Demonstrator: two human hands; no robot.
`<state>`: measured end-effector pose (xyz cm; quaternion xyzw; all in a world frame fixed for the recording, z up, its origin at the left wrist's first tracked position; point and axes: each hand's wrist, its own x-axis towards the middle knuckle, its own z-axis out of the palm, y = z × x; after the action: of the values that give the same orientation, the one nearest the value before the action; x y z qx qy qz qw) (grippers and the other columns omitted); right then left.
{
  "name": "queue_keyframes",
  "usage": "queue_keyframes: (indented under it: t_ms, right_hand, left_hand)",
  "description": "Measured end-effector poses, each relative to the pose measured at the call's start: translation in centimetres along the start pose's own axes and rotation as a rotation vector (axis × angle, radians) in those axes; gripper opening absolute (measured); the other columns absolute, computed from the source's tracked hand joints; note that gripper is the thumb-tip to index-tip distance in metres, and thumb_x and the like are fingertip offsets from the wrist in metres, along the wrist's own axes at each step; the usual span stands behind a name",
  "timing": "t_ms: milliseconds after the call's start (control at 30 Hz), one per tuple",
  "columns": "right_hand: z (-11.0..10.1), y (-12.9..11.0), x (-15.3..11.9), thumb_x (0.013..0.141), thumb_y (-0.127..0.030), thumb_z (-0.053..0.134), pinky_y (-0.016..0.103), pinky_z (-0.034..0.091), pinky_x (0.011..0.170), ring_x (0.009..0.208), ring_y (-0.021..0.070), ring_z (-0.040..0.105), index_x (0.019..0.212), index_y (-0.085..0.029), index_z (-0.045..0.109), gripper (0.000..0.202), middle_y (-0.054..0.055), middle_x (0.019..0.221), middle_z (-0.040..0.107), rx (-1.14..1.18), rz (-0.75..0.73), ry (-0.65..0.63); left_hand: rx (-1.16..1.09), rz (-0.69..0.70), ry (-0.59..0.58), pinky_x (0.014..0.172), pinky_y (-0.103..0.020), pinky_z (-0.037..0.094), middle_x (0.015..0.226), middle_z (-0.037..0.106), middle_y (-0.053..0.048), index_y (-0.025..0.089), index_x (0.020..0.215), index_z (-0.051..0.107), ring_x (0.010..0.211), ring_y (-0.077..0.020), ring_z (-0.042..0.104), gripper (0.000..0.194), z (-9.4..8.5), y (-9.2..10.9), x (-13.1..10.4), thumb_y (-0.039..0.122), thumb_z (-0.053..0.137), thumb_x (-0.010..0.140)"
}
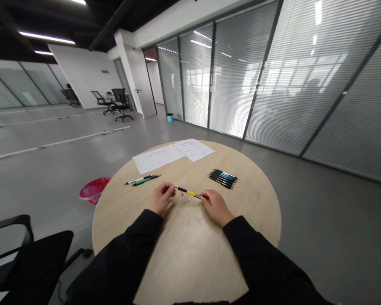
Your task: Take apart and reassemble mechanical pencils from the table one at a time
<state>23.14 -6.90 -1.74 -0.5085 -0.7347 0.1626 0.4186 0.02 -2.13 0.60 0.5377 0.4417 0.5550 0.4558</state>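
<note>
Between my hands, just above the round table (190,245), stretches a yellow and black pen (190,193). My left hand (162,197) pinches its dark end, and the fingers of my right hand (216,206) close on the other end. Beneath the pen, a tiny brown piece (182,195) and a thin grey piece (186,201) lie on the wood, too small to name. To the left of my left hand rest a white and black pen (139,180) and a green and black pen (146,180). Beyond my right hand lies a row of several dark pens (222,178).
Two printed sheets, one on the left (158,158) and one on the right (194,150), lie at the table's far edge. A red bin (95,189) stands on the floor left of the table. A black chair (28,258) is at the lower left. Glass partitions (235,76) line the right.
</note>
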Motion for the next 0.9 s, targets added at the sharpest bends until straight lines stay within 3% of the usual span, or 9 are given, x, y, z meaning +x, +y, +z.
queue_keyframes:
  t_ms: [900]
  right_hand:
    - [0.24,0.16,-0.15,0.087,-0.014,0.059,0.031,0.045,0.079,0.085,0.0194,0.060,0.096,-0.020,0.069,0.015,0.005,0.089,0.069,0.022,0.000,-0.026]
  left_hand:
    - [-0.046,0.015,-0.007,0.065,-0.028,0.048,0.067,0.062,0.000,0.016,0.076,0.064,0.063,-0.0135,0.058,0.033,0.02,-0.15,0.01,0.045,0.079,0.070]
